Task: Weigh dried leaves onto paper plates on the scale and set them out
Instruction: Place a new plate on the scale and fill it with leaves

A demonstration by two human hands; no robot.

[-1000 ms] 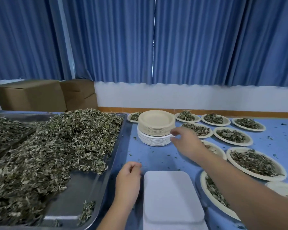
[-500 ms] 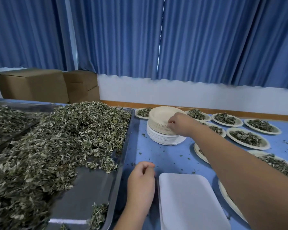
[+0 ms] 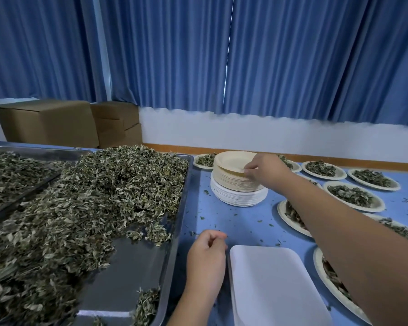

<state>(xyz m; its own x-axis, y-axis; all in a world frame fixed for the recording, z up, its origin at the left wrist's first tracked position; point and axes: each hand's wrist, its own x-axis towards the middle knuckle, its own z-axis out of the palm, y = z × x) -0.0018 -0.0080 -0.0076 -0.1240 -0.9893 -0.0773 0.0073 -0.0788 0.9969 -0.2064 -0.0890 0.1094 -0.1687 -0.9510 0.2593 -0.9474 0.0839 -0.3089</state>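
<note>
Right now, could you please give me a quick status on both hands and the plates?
Right hand pinching top plate on stack. Left hand loosely curled, empty, beside scale. Scale bare; nothing blocking.

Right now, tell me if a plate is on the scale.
No, the scale is bare; the right hand pinches the top stacked plate.
</note>
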